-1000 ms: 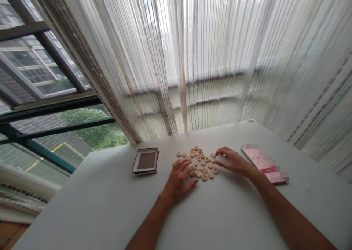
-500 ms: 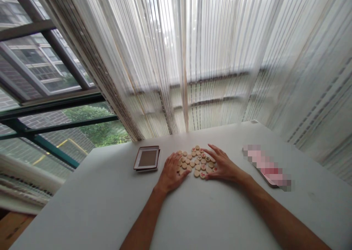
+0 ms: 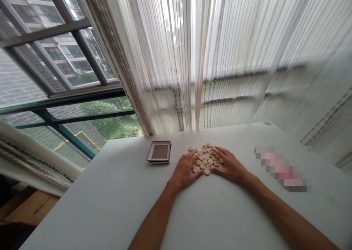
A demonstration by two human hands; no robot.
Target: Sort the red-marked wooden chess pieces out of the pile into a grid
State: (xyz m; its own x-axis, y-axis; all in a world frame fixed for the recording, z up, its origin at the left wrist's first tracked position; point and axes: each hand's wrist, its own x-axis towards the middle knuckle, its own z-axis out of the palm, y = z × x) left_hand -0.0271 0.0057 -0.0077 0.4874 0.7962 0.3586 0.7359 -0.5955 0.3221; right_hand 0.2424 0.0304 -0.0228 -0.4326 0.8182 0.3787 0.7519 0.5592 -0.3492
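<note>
Several round pale wooden game discs (image 3: 205, 156), some with red or dark marks, lie bunched together on the white table (image 3: 137, 202). My left hand (image 3: 185, 171) rests flat against the left side of the bunch, fingers stretched out. Against the right side lies my right hand (image 3: 228, 164), also flat with fingers spread and partly over a few discs. The two hands enclose the pile between them, and neither hand holds a disc.
A small dark-rimmed square box (image 3: 160, 152) sits on the table left of the discs. A flat pink item (image 3: 280, 167) lies at the right. Striped sheer curtains (image 3: 220, 59) hang behind the table, with a window (image 3: 55, 77) at the left.
Both hands have drawn closer together, pushing the spread discs into a tighter bunch. The view has shifted, so everything sits further right in frame.
</note>
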